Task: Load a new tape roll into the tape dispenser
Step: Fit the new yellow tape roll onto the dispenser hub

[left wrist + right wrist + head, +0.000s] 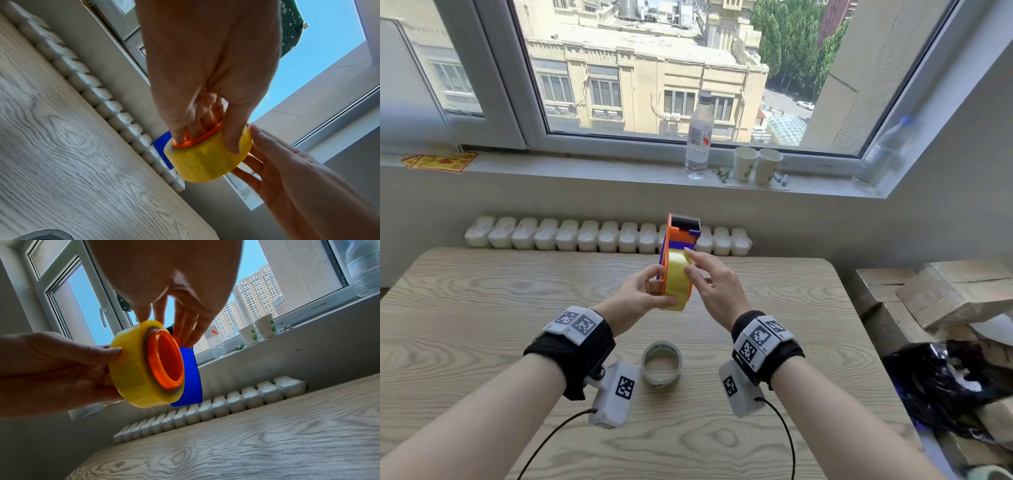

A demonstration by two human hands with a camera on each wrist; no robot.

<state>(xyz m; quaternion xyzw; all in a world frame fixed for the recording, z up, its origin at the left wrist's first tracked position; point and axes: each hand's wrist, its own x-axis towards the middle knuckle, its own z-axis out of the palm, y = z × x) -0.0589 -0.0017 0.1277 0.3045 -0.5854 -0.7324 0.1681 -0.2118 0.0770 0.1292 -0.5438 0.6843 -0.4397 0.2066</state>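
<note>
Wood-grain table (482, 308) lay under our arms. Our left hand (635, 296) gripped the orange and blue tape dispenser (681, 236) in the air, thumb curled against the yellow tape roll (678, 279) seated on its hub. Our right hand (717, 284), fingers straight and slack, touched the roll's right side, clasping nothing. A used-up roll (661, 363) sat on the table below.

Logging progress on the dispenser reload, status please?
Left hand grips tape dispenser. Yellow tape roll seated on orange hub. Right hand fingers touching roll. Nothing obstructing.
</note>
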